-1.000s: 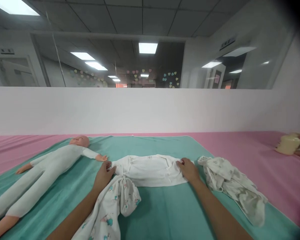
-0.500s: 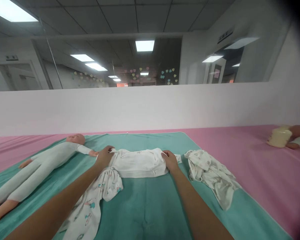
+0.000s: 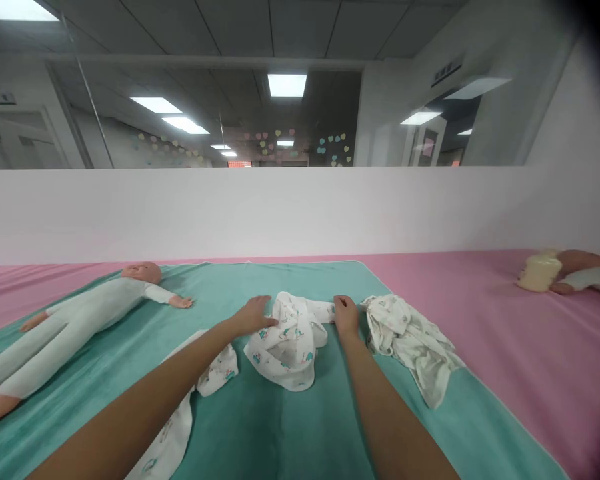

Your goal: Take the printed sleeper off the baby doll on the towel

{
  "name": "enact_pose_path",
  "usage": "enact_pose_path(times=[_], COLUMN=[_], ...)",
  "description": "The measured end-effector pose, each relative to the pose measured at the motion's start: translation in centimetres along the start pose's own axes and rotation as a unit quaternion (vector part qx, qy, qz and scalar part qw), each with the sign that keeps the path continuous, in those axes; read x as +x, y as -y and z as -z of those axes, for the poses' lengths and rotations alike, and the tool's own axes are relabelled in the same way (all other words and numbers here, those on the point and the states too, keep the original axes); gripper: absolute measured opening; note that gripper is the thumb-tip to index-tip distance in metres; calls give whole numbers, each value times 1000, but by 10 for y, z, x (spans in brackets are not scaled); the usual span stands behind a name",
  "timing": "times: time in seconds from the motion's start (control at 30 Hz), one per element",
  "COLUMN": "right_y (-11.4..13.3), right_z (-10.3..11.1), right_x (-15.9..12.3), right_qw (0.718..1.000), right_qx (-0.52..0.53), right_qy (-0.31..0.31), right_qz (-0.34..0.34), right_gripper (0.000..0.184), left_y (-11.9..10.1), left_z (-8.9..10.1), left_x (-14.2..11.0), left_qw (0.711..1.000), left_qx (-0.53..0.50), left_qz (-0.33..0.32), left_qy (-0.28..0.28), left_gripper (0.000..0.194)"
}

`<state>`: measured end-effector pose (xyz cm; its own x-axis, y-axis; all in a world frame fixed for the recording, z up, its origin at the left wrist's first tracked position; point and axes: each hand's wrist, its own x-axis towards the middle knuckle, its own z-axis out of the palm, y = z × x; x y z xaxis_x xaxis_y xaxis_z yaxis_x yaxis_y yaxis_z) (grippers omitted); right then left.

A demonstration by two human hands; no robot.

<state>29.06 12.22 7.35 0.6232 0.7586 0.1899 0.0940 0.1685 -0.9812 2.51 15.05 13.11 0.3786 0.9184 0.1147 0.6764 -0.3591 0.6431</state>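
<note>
A small white baby shirt point(image 3: 291, 350) with a coloured print lies bunched on the green sheet point(image 3: 260, 427) in front of me. My right hand point(image 3: 347, 315) pinches the end of its sleeve, which stretches out to the right. At the shirt's upper left edge is my left hand point(image 3: 254, 316), fingers apart; whether the fingertips touch the cloth I cannot tell. Partly behind my left forearm lie printed baby trousers point(image 3: 220, 373) in the same pattern. Close to the right of my right hand rests a crumpled off-white printed garment point(image 3: 413, 343).
A baby doll point(image 3: 93, 313) in a white suit lies on its back at the left. On the pink cover point(image 3: 485, 300) at the far right stand a pale yellow bottle point(image 3: 539, 272) and part of another doll point(image 3: 587, 273). A white wall point(image 3: 280, 213) with windows runs behind.
The shirt, earlier spread flat between both hands with its plain side up, is now bunched with its print showing. My left hand has let go and moved right; the right hand holds the sleeve.
</note>
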Motion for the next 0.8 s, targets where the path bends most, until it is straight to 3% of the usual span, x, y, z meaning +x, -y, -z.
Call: enact_pose_path(times=[0.1, 0.23, 0.3, 0.37, 0.43, 0.5, 0.6, 0.67, 0.73, 0.8], right_y=[-8, -11, -12, -13, -15, -17, -20, -21, -20, -19], right_z=[3, 0, 2, 7, 13, 18, 20, 17, 14, 12], right_x=[6, 7, 9, 13, 16, 18, 18, 17, 14, 11], right_qw=[999, 999, 997, 990, 977, 961, 944, 937, 933, 932], right_qx=[-23, 18, 72, 139, 203, 256, 307, 325, 336, 341], right_qy=[-40, -23, -16, -32, -66, -93, -101, -97, -91, -85], right_qz=[16, 17, 6, -9, -28, -47, -71, -82, -90, -92], right_gripper=[22, 22, 23, 23, 21, 19, 21, 20, 20, 21], left_y=[6, -20, -36, -50, -64, -80, -109, -129, -141, -138], left_z=[-26, -51, -55, -48, -29, 3, 70, 115, 150, 167], left_x=[3, 2, 0, -4, -11, -24, -57, -85, -114, -135], left_qw=[1000, 995, 993, 992, 991, 991, 976, 965, 960, 952], left_qx=[2, 72, 72, 64, 44, -8, -96, -137, -138, -80], left_qz=[-9, -67, -93, -113, -123, -126, -137, -108, -74, -46], left_qy=[12, -9, -4, 0, -11, -48, -138, -198, -233, -292], left_gripper=[68, 26, 7, 6, 7, 6, 14, 21, 29, 33])
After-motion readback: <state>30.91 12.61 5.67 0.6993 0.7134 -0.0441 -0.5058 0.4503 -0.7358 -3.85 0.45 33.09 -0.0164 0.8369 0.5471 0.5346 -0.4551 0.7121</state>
